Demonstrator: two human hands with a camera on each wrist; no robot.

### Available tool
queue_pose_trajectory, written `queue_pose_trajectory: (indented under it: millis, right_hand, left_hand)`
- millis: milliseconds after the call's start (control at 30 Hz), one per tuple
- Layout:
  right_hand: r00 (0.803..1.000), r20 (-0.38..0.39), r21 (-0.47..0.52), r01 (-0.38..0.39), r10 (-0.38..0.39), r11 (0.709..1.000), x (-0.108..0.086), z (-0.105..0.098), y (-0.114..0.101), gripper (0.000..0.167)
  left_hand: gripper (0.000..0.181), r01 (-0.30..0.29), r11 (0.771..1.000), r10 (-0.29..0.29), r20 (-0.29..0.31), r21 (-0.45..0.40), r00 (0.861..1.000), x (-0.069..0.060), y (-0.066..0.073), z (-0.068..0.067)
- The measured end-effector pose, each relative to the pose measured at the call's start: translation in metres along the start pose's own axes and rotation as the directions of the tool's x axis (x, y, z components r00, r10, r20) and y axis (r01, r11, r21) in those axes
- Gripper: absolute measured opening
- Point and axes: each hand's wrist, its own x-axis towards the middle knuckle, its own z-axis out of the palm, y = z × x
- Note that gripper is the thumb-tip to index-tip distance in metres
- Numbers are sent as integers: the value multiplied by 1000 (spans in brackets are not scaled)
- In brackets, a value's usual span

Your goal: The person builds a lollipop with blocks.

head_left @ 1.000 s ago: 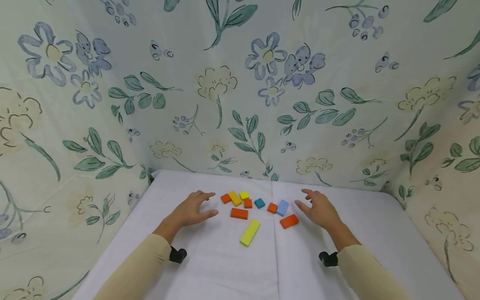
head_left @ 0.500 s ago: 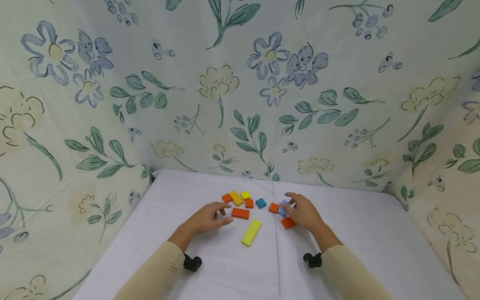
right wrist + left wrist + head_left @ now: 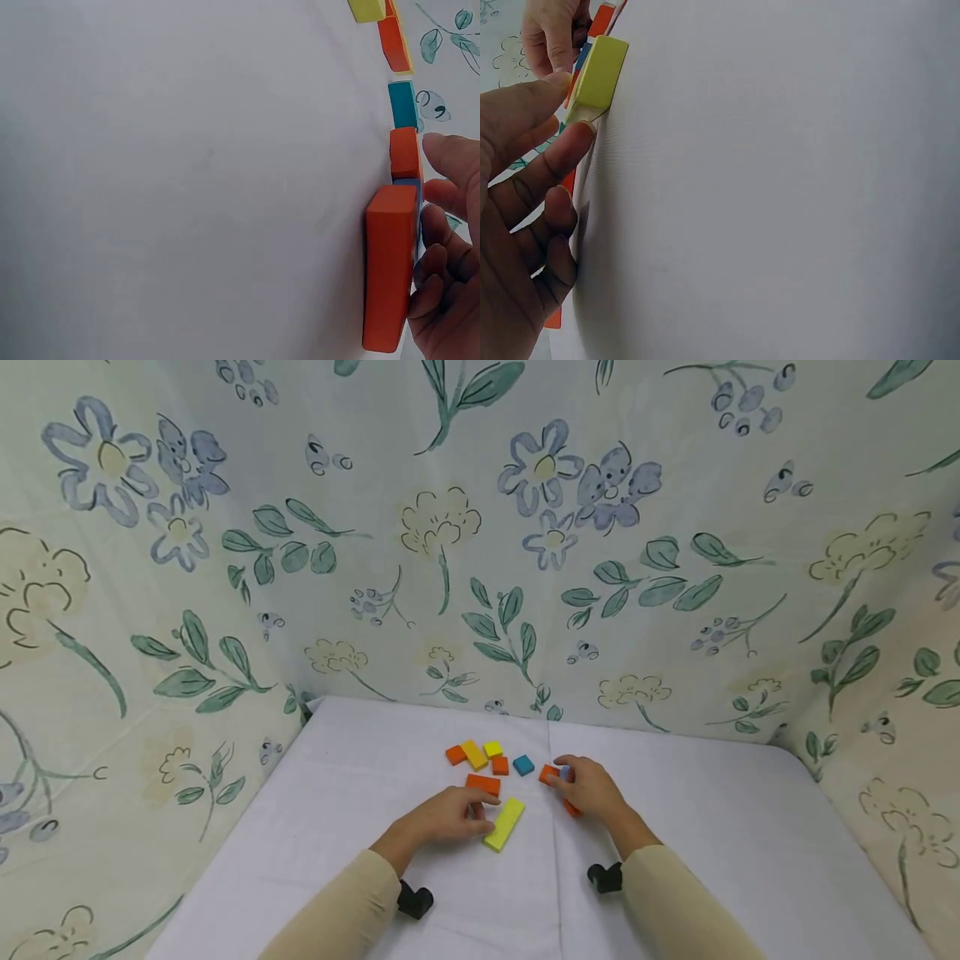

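In the head view my left hand point(image 3: 448, 814) is at the left side of the long yellow-green block point(image 3: 505, 825), thumb and forefinger apart; its tips are close to the block point(image 3: 604, 75) in the left wrist view, though contact is unclear. My right hand point(image 3: 592, 787) hangs over the light blue block point(image 3: 565, 772), mostly covering it, with thumb and forefinger by the small orange block point(image 3: 548, 774). A longer orange block point(image 3: 572, 808) is partly under that hand; it looks large point(image 3: 390, 270) in the right wrist view. Neither hand visibly grips a block.
A long orange block point(image 3: 482, 784) lies just beyond my left hand. Farther back are a teal block point(image 3: 523, 765), a small orange one point(image 3: 500, 766), a yellow one point(image 3: 492, 749), an amber one point(image 3: 474, 755) and another orange one point(image 3: 455, 755). Floral cloth stands behind the white table point(image 3: 375, 735).
Both hands have moved inward. My left hand went right to the yellow-green block; my right hand went left over the light blue block. The blocks show no clear movement.
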Motion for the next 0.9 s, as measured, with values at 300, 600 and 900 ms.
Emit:
queue_pose_trajectory:
  millis: [300,600,900]
  right_hand:
    - [1000,8,-37,4,-3,999,3,4,1,48]
    - [999,-10,-32,42,-42,999,4,5,5,47]
    - [999,-13,-33,40,-40,999,3,7,3,47]
  left_hand:
    - [46,29,998,-30,15,61,999,1,9,7]
    - [45,5,991,-6,4,131,1000,-2,14,11]
    - [44,-34,979,56,-105,202,993,2,15,26]
